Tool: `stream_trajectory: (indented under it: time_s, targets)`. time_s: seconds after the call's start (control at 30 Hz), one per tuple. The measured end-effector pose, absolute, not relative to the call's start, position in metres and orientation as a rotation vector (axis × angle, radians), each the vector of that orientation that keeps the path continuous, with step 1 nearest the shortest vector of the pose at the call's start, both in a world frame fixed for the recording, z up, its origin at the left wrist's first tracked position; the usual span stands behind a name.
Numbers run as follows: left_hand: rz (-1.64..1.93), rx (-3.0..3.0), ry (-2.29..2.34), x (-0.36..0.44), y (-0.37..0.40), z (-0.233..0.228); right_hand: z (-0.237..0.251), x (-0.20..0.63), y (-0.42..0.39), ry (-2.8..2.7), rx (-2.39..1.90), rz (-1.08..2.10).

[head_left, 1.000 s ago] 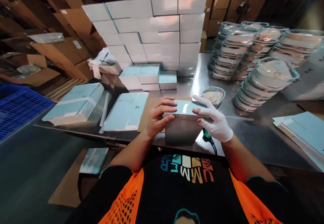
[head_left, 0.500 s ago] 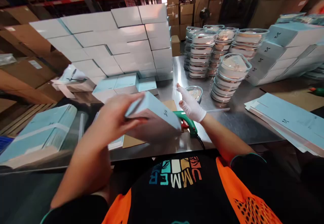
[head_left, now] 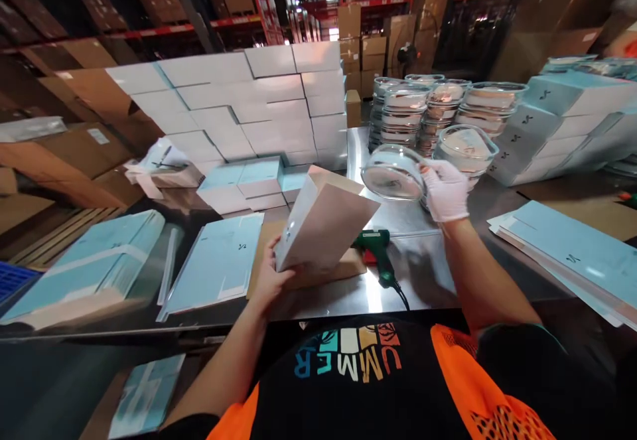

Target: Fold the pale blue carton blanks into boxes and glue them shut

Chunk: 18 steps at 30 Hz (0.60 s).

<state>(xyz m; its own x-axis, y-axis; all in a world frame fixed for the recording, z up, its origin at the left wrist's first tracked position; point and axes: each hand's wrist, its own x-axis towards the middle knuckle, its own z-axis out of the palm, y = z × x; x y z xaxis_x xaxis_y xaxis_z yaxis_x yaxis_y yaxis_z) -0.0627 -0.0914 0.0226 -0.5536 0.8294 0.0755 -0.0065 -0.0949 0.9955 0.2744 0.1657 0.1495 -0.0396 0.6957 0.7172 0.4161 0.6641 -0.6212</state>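
Observation:
My left hand (head_left: 273, 271) is closed round the lower left edge of a pale cardboard box (head_left: 331, 227). The box is held tilted above the table, its raised flap toward the back. In my right hand (head_left: 446, 189), which wears a white glove, the rim of a clear glass food container (head_left: 393, 176) is gripped. The container is off the table, to the right of the box, apart from it. A green glue gun (head_left: 379, 254) lies on the table between my arms, its front end partly hidden by the box.
Stacked white boxes (head_left: 279, 101) form a wall at the back left. Several piles of glass containers (head_left: 401, 111) stand behind my right hand. Flat blue cartons (head_left: 219, 261) lie left, with more flat cartons (head_left: 572, 247) at the right. A brown cardboard sheet (head_left: 266, 241) lies under the box.
My right hand, open before, has closed on a glass container and lifted it. My left hand has turned the box and now grips it from below left. The view has tilted up.

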Motion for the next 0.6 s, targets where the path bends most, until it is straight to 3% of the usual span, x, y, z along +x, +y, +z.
stream_trajectory:
  time_s: [0.1, 0.2, 0.3, 0.47, 0.6]
  targets:
    - [1.694, 0.798, 1.419, -0.047, -0.088, 0.005, 0.194, 0.293, 0.117, -1.593, -0.511, 0.36]
    - [1.645, 0.786, 1.337, -0.038, -0.085, -0.008, 0.219, 0.294, 0.069, -1.845, -0.485, 0.466]
    - [1.62, 0.798, 1.334, -0.038, -0.085, -0.021, 0.226, 0.285, 0.043, -1.927, -0.457, 0.439]
    - [1.685, 0.791, 1.285, -0.044, -0.089, -0.031, 0.23, 0.287, 0.037, -1.495, -0.422, 0.335]
    - [1.691, 0.743, 1.188, -0.047, -0.092, -0.035, 0.228, 0.288, 0.044, -1.531, -0.444, 0.613]
